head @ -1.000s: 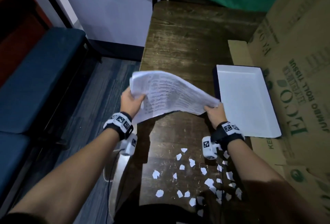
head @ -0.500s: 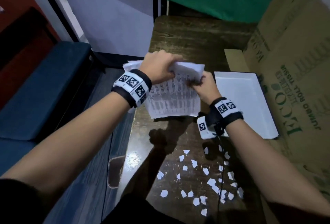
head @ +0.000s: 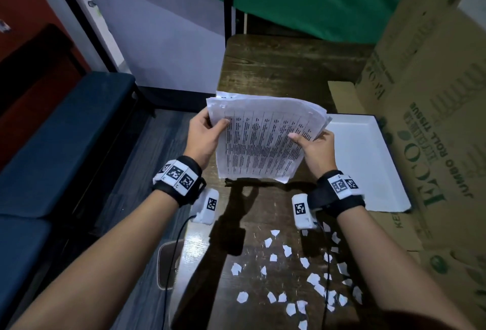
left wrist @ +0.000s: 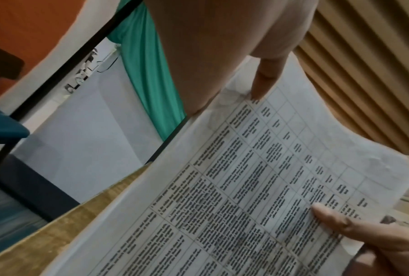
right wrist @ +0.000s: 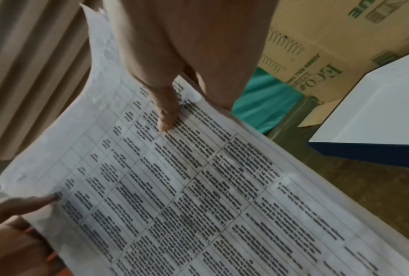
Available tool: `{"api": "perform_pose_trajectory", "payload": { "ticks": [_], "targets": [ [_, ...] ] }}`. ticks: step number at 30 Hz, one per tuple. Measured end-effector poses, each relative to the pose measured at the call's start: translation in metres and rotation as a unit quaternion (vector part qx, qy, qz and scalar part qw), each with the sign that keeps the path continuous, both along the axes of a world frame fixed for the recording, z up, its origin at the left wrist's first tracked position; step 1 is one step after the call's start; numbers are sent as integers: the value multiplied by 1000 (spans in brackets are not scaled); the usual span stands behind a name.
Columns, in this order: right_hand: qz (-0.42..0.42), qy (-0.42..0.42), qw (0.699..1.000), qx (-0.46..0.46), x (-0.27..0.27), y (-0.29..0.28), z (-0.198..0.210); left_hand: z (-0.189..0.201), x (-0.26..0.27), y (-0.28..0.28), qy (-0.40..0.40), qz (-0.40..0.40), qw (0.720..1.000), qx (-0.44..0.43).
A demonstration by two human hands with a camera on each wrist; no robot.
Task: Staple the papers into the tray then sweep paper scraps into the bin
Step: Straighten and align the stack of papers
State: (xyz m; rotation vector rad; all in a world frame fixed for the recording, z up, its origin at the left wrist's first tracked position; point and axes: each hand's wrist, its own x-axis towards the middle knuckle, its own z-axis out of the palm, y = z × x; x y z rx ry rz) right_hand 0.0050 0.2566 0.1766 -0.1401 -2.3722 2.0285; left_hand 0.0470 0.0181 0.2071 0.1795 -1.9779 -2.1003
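From the head view, the left hand (head: pixel 203 136) and right hand (head: pixel 315 143) each pinch a side edge of a white stack of printed papers (head: pixel 263 143), held up above the dark wooden table (head: pixel 276 67), just left of the white rectangular tray (head: pixel 368 159); small white paper scraps (head: pixel 302 277) lie scattered on the near tabletop. In the left wrist view, the left thumb presses the sheet's printed face. In the right wrist view, the right thumb does likewise, the tray's corner beside it.

brown cardboard box (head: pixel 431 145): "ECO", "JUMBO ROLL TISSUE" | printed white paper sheets (head: pixel 263 140): table txt too blurry to read
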Motion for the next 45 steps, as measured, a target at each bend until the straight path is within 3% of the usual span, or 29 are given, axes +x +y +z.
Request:
{"api": "perform_pose_trajectory", "payload": {
  "ticks": [3,8,13,17,19,23,32,37,45],
  "targets": [
    [27,-21,999,-13,4,6,-9,-9,0,2,2,-10,1000,18],
    [58,-44,997,17,13,1,-26,-43,11,14,-105,-18,994,-8],
    [30,-5,999,-12,15,1,-27,-44,13,0,-84,10,996,7],
    [77,-4,996,47,26,-7,-30,-48,20,10,-104,-3,994,-35],
    [62,7,996,57,25,-12,-28,-44,17,19,-82,23,996,-36],
    [58,21,998,16,20,-8,-20,-38,14,13,-40,50,998,-15],
    [43,-6,999,12,13,-21,-19,-45,8,14,-72,62,994,-45],
    [20,28,999,-3,3,-16,-3,-28,1,11,-16,63,998,-4],
    [60,-30,997,22,12,-17,-30,-58,7,12,-103,58,992,-38]
  ]
}}
